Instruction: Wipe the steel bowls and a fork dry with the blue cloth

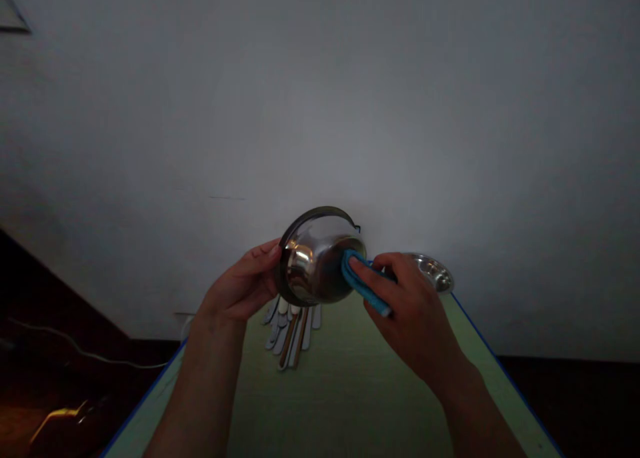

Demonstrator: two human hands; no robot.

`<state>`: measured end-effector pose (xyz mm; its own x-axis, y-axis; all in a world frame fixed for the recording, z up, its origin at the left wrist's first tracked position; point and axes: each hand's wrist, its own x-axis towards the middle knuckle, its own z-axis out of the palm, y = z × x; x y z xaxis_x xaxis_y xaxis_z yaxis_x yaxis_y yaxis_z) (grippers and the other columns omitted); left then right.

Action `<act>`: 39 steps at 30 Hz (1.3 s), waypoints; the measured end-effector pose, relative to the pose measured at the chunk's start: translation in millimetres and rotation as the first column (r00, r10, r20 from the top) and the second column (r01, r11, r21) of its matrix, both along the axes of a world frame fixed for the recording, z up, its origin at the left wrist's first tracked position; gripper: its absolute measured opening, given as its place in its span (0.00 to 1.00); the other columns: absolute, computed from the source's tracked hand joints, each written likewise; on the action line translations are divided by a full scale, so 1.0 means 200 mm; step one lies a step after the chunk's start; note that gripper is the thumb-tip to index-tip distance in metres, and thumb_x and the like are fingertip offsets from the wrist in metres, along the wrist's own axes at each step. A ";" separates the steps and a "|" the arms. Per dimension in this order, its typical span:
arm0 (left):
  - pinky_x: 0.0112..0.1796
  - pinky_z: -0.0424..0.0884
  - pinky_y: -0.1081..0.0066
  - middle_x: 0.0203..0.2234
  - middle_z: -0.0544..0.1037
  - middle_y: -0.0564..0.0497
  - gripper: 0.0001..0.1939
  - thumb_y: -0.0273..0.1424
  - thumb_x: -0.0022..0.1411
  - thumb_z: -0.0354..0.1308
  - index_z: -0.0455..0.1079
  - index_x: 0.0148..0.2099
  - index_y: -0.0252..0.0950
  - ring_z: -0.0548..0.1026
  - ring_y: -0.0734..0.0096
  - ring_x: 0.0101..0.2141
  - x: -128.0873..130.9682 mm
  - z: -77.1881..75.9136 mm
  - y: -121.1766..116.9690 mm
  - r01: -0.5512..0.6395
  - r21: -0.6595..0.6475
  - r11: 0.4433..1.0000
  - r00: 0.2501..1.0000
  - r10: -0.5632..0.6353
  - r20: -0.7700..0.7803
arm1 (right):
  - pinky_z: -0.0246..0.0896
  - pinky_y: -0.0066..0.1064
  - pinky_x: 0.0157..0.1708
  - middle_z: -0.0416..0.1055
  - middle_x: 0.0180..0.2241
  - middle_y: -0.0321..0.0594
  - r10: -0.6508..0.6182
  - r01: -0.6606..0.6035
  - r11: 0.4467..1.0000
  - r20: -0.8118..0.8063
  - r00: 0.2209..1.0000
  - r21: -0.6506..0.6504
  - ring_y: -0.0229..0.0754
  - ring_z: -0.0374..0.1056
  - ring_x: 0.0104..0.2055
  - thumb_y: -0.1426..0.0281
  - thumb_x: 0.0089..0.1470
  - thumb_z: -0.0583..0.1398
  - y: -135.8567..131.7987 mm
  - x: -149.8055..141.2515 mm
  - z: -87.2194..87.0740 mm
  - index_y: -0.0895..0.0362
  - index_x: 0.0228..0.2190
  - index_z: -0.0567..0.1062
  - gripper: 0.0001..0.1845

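A shiny metal bowl [320, 258] is held up above the table, tilted on its side with its rounded outside towards me. My left hand [245, 278] grips its rim at the left, thumb and fingers closed on the edge. In my right hand [405, 298] is a folded blue cloth [363, 285], pressed against the bottom of the bowl. Below and behind the bowl lies a bunch of cutlery [295, 335] with metal and brown handles; the bowl hides its far ends.
A shiny metal dish [437, 271] sits at the table's far right, partly behind my right hand. The pale green table [320, 405] has blue edges and stands against a grey wall [320, 111]. A white cable [95, 357] runs at the left, beyond the table.
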<state>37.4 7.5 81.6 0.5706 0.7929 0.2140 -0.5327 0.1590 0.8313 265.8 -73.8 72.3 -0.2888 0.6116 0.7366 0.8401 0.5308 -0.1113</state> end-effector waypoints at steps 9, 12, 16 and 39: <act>0.31 0.77 0.75 0.29 0.82 0.49 0.11 0.30 0.50 0.67 0.77 0.37 0.30 0.79 0.70 0.27 -0.01 0.00 0.00 -0.007 -0.016 1.000 1.000 0.007 0.010 | 0.62 0.40 0.38 0.64 0.41 0.46 -0.009 0.009 1.000 0.005 1.000 -0.008 0.46 0.60 0.41 0.80 0.49 0.57 0.00 0.01 -0.01 0.55 0.54 0.67 0.29; 0.31 0.77 0.74 0.28 0.82 0.50 0.11 0.30 0.51 0.67 0.77 0.37 0.31 0.79 0.69 0.27 -0.01 0.00 0.00 -0.005 -0.009 1.000 1.000 0.005 0.010 | 0.62 0.40 0.38 0.64 0.41 0.46 -0.014 0.014 1.000 0.002 1.000 -0.016 0.46 0.60 0.41 0.80 0.49 0.57 0.01 0.01 -0.01 0.55 0.53 0.68 0.28; 0.31 0.77 0.75 0.29 0.82 0.49 0.11 0.30 0.51 0.66 0.77 0.38 0.31 0.79 0.69 0.27 -0.01 0.00 0.00 -0.007 -0.010 1.000 1.000 0.007 0.004 | 0.63 0.40 0.38 0.64 0.40 0.46 -0.007 0.007 1.000 -0.004 1.000 -0.029 0.46 0.60 0.41 0.79 0.50 0.56 0.00 0.01 0.00 0.56 0.53 0.68 0.27; 0.31 0.78 0.74 0.28 0.82 0.50 0.09 0.29 0.50 0.67 0.76 0.36 0.30 0.79 0.69 0.28 -0.01 0.00 0.00 -0.040 -0.045 0.998 0.999 0.041 0.027 | 0.63 0.40 0.37 0.66 0.38 0.46 0.000 -0.001 0.999 -0.025 1.000 -0.035 0.45 0.61 0.40 0.78 0.49 0.57 0.00 0.01 0.01 0.57 0.50 0.72 0.24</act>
